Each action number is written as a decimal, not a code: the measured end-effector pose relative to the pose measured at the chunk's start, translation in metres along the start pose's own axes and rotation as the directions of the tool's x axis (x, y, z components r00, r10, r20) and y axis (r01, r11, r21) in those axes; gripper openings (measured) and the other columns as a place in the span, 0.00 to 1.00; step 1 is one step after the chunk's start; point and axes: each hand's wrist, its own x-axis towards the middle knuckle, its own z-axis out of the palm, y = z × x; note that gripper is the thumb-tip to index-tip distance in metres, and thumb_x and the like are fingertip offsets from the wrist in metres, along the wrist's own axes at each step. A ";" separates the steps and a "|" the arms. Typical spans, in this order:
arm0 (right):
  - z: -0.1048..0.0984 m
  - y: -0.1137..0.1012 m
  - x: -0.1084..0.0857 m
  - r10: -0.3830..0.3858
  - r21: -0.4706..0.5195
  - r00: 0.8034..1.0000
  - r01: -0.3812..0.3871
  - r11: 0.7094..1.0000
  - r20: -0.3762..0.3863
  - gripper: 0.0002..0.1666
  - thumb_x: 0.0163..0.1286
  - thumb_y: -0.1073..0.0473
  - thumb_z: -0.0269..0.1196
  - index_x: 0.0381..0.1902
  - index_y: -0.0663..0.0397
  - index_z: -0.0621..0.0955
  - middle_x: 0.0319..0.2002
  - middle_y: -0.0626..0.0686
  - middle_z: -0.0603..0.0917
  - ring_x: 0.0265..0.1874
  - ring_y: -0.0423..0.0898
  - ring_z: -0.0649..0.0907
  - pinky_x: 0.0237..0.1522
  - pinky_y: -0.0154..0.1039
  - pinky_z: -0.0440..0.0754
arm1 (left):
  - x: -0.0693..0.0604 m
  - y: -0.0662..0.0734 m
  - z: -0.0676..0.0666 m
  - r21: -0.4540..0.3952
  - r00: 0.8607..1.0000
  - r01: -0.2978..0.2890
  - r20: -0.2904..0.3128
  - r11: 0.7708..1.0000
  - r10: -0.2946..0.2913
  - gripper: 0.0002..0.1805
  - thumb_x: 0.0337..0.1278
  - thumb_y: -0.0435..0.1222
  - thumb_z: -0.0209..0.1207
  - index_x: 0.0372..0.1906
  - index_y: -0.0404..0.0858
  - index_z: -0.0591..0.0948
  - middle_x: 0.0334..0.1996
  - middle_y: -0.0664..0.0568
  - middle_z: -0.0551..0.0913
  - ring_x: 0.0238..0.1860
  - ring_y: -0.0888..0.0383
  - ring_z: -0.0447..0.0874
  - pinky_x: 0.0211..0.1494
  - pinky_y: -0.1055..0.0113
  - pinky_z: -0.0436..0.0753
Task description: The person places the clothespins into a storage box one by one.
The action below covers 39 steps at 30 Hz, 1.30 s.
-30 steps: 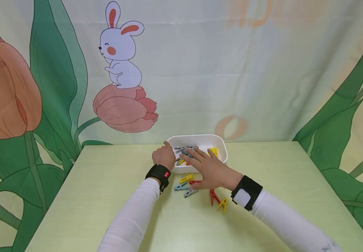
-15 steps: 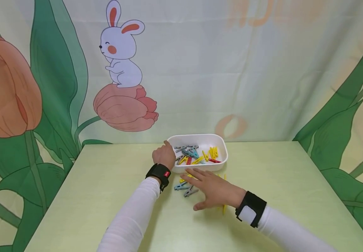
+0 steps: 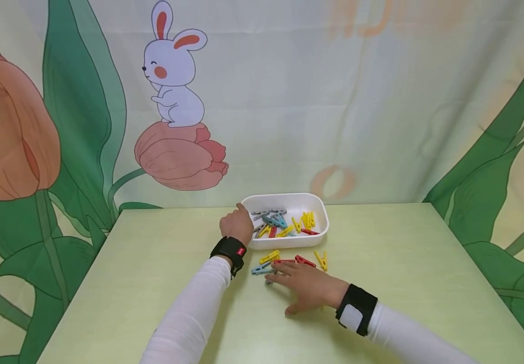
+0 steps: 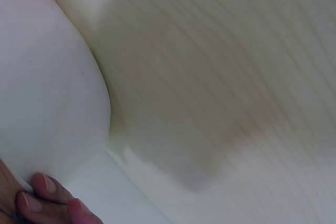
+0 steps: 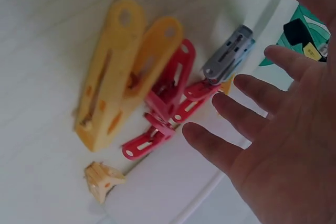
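At the left end of a white plastic tray (image 3: 285, 243), my left hand (image 3: 236, 226) grips the rim; its curled fingertips (image 4: 47, 203) show against the tray wall (image 4: 52, 87) in the left wrist view. My right hand (image 3: 309, 288), fingers spread, hovers low over loose clothespins in front of the tray and holds nothing. Near it lie a yellow clothespin (image 3: 269, 257), a blue clothespin (image 3: 260, 269), a red clothespin (image 3: 305, 261) and another yellow clothespin (image 3: 321, 261). A grey clothespin (image 5: 228, 53) shows clearly in the right wrist view. The hand partly covers some clothespins.
Inside the tray are several grey, blue, yellow and red clothespins, with a yellow group (image 3: 308, 220) at the right. A pale table (image 3: 403, 263) meets a printed cloth backdrop (image 3: 266, 101) just behind the tray.
The right hand has drawn back from above the tray to over the loose clothespins in front of it, uncovering the tray's contents. The left hand has stayed on the rim.
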 end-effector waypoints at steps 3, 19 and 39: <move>0.003 0.001 0.003 0.009 -0.011 1.000 -0.009 1.000 0.001 0.49 0.58 0.41 0.71 0.75 0.35 0.63 0.78 0.51 0.58 0.77 0.55 0.59 0.74 0.55 0.60 | 0.000 0.000 0.000 -0.007 1.000 0.003 0.005 1.000 -0.003 0.29 0.70 0.41 0.51 0.70 0.31 0.67 0.35 0.44 0.88 0.32 0.49 0.87 0.37 0.57 0.83; 0.015 0.010 0.015 -0.077 -0.142 0.982 0.053 0.989 -0.172 0.28 0.65 0.59 0.68 0.63 0.42 0.77 0.54 0.47 0.81 0.54 0.46 0.77 0.61 0.41 0.76 | 0.002 0.001 0.003 -0.004 1.000 0.002 -0.015 1.000 -0.002 0.30 0.68 0.42 0.53 0.70 0.32 0.68 0.34 0.44 0.88 0.32 0.49 0.87 0.37 0.57 0.83; 0.024 0.008 0.020 -0.100 -0.148 0.972 0.069 0.987 -0.213 0.25 0.65 0.58 0.67 0.60 0.38 0.77 0.43 0.46 0.84 0.42 0.42 0.81 0.43 0.36 0.80 | 0.002 0.000 0.003 -0.006 1.000 0.009 -0.001 1.000 -0.009 0.30 0.68 0.42 0.53 0.70 0.32 0.67 0.35 0.44 0.88 0.31 0.50 0.87 0.35 0.58 0.83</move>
